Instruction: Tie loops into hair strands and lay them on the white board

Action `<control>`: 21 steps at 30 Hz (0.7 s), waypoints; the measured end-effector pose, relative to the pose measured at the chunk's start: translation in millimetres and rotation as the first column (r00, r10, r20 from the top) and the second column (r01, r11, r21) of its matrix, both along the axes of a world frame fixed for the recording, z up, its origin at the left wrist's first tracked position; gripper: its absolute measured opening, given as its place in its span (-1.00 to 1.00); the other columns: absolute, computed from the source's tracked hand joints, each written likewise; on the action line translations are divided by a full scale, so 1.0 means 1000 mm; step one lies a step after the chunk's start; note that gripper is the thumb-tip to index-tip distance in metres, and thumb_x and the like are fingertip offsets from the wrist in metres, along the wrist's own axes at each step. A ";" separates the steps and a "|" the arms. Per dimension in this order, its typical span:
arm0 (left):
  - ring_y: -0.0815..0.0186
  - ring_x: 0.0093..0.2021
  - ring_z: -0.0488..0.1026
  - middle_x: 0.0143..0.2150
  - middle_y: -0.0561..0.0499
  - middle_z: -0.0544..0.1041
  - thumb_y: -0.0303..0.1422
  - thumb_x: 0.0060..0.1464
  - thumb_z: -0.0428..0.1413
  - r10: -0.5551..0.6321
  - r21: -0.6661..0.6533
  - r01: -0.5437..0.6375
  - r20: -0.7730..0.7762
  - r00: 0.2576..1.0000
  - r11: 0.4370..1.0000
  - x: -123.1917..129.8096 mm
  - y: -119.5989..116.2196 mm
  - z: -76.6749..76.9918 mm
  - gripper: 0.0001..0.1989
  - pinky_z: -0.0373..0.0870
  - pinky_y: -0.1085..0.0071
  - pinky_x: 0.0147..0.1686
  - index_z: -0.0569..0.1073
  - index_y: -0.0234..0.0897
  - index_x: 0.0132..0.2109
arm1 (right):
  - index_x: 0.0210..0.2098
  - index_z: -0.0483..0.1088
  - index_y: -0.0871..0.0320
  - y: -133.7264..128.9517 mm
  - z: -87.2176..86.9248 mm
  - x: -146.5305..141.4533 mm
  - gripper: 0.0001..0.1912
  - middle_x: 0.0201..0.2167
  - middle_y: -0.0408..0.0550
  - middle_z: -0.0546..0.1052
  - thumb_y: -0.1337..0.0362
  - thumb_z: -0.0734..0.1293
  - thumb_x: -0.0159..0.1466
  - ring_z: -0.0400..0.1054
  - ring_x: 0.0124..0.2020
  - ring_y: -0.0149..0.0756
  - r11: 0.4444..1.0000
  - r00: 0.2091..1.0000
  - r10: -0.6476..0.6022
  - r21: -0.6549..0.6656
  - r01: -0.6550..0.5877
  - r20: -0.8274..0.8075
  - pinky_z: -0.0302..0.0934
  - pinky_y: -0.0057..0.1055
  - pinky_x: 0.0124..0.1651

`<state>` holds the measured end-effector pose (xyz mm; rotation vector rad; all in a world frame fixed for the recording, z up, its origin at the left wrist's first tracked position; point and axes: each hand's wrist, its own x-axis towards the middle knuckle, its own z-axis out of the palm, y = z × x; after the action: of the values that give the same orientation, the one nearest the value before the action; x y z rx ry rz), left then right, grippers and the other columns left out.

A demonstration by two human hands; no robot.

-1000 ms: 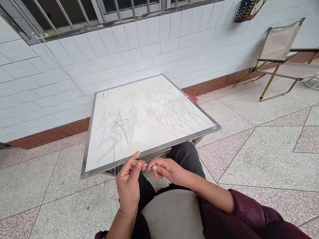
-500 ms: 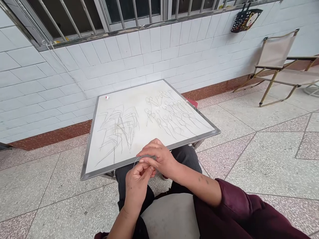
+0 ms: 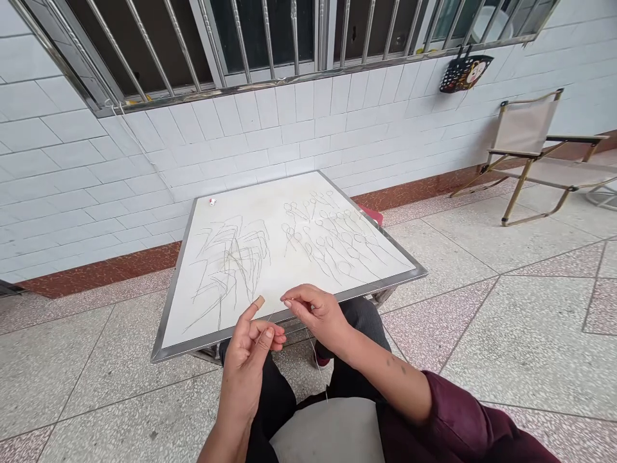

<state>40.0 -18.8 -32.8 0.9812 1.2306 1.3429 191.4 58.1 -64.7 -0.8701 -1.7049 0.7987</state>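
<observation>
Near the front edge of a white table (image 3: 282, 270), my left hand (image 3: 250, 344) pinches a thin wire (image 3: 315, 354) between thumb and fingers, its index finger raised with a tan wrap on the tip. My right hand (image 3: 321, 315) is just to the right, thumb and index finger pressed together on the thin wire. The hands are apart. Below my right hand the wire hangs toward my lap. Bent wire pieces (image 3: 231, 254) lie on the left of the tabletop, and looped wire pieces (image 3: 332, 241) lie on the right.
A small white and red object (image 3: 213, 202) sits at the table's back left corner. Behind are a tiled wall (image 3: 241, 141) and a barred window. A dotted bag (image 3: 465, 72) hangs at the right, above a folding chair (image 3: 525, 128). Something red shows behind the table's right edge.
My hands have moved apart, the right one up and right, the left one slightly left. My left index finger has lifted. The wire now hangs below my right hand. The view has tilted up.
</observation>
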 end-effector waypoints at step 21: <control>0.47 -0.63 0.02 -0.65 0.22 0.22 -0.24 0.10 0.14 -0.179 -0.246 0.159 -0.059 0.982 0.956 -0.010 -0.014 0.019 -0.33 -0.09 0.55 -0.64 0.23 -0.31 0.33 | -0.17 0.52 0.07 -0.003 0.000 0.040 -0.65 -0.49 -0.12 0.34 0.42 0.11 0.40 0.18 -0.39 -0.31 0.814 0.866 0.177 0.425 -0.396 0.467 0.14 -0.43 -0.34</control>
<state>29.8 -33.2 -13.4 0.9516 1.3050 1.0027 231.0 54.9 -64.8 -0.4144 -2.3249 0.3220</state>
